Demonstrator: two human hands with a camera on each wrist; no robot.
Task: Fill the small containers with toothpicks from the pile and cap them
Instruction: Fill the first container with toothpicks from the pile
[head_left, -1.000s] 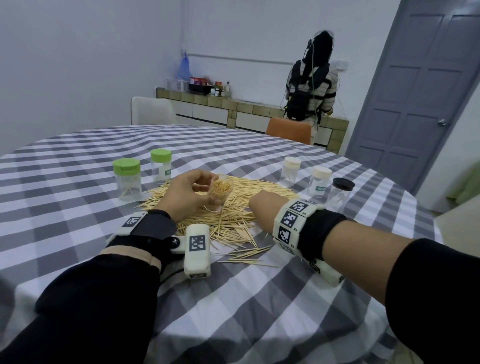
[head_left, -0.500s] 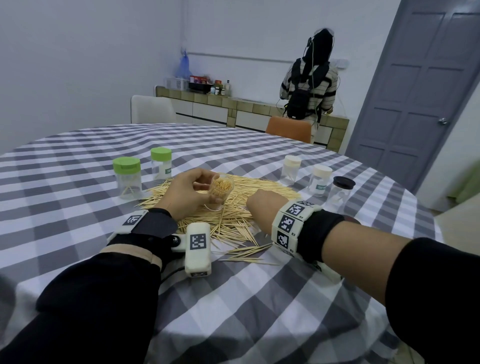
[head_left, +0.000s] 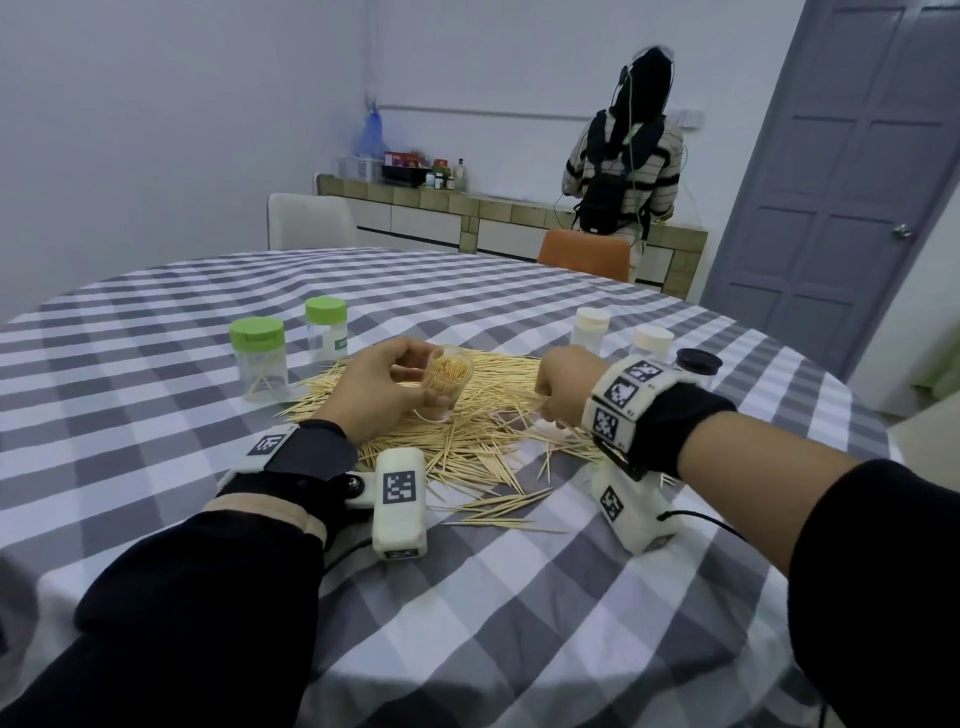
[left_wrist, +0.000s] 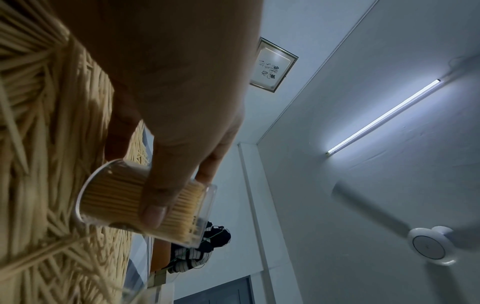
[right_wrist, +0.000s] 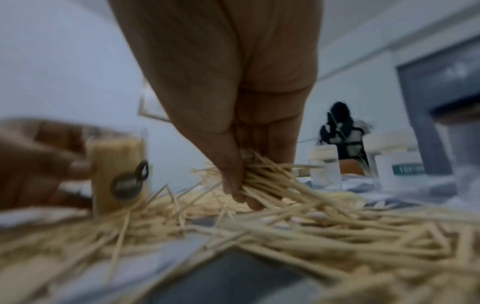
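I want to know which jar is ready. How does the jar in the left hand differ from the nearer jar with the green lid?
The jar in the left hand has no lid; the green-lid jar is capped. The held jar is packed full of toothpicks; the green-lid jar holds only a few. The held jar is tilted in the left hand; the other stands upright on the table. Both are small and clear.

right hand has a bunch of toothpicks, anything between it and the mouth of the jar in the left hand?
Nothing visible. The right hand pinches a bunch of toothpicks just above the pile. The open jar, nearly full, is tilted in the left hand, its uncapped mouth facing up and toward the camera; only open air lies between them.
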